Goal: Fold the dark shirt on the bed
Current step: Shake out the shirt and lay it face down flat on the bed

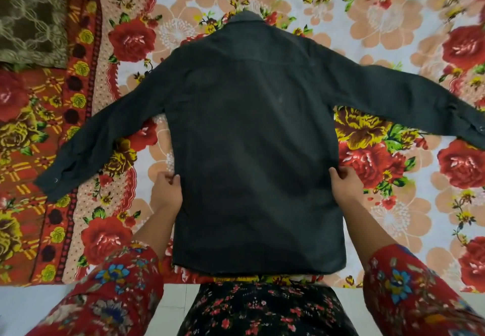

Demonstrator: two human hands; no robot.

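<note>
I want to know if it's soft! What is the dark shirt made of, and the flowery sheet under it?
The dark shirt looks like matte woven cloth, maybe cotton: no shine, stitched seams, buttons on the cuffs. The flowery sheet looks like printed cloth, slightly fuzzy like fleece, though the exact fibre cannot be told.

Left hand (pixel 166 186) and right hand (pixel 343 183), well apart, forearms in red floral sleeves (pixel 118 283) stretched forward, fingers curled, each pinching one side edge of the dark shirt (pixel 252 139).
</note>
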